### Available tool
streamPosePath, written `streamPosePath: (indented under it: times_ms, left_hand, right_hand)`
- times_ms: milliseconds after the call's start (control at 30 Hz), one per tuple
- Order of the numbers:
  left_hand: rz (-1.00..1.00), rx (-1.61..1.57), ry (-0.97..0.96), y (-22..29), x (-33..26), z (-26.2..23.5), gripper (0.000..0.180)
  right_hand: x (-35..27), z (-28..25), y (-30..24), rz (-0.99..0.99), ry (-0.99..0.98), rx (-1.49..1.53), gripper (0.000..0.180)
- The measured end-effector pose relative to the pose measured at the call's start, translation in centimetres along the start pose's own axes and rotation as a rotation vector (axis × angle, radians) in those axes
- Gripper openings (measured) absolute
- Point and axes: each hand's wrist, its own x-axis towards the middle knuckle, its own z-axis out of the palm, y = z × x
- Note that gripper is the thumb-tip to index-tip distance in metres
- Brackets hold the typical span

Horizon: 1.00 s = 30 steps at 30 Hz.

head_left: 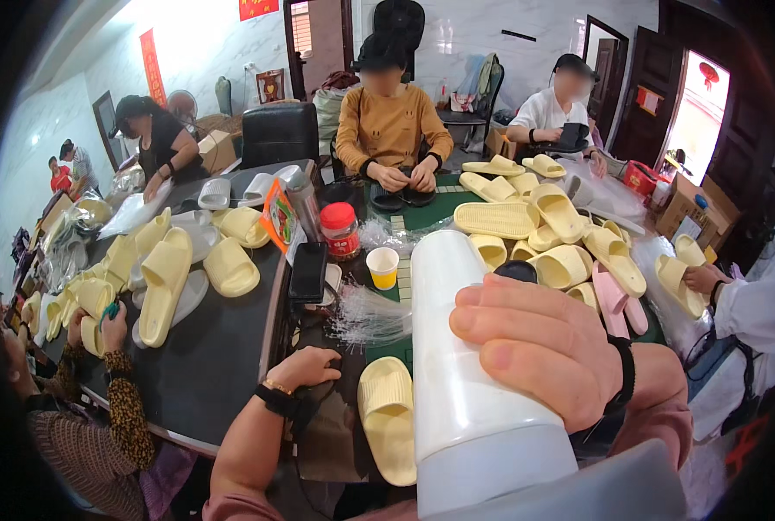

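Close in front of me, a large smooth white cylinder, like a tumbler or bottle with a greyer lower section, leans upward and covers part of the table. My right hand is wrapped over its right side, fingers together against it; the thumb is hidden. At the table's near edge lies my left hand, its fingers curled down over something dark that I cannot make out. A pale yellow ribbed slipper sits between that hand and the cylinder. Beyond it is a bundle of clear plastic fastener strands.
A phone, paper cup, red-lidded jar and steel flask stand mid-table. Yellow slippers heap at right, others at left; a pink pair lies near. Co-workers handle slippers around the table.
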Motion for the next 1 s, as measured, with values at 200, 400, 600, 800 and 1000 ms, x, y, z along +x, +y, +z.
streamPosePath:
  times_ms: [200,400,600,800,1000]
  left_hand:
    - [-0.013,0.071,-0.013,0.2,0.0,-0.1,0.048]
    - [0.033,0.06,0.018,-1.3,0.5,0.7,0.047]
    - [0.107,0.045,0.053,-5.6,1.7,3.0,0.048]
    - [0.084,-0.045,0.051,-5.3,2.1,3.0,0.047]
    - [0.093,-0.041,0.05,-5.7,1.8,3.1,0.048]
  right_hand:
    - [0.3,-0.7,0.0,-0.006,-0.018,-0.003,0.028]
    - [0.8,-2.4,0.0,-0.026,-0.185,-0.037,0.046]
    - [1.4,-3.0,-0.3,-0.039,-0.168,-0.044,0.046]
    - [1.5,-3.5,-0.3,-0.046,-0.163,-0.076,0.044]
    - [1.9,-3.7,-0.5,-0.062,-0.124,-0.105,0.041]
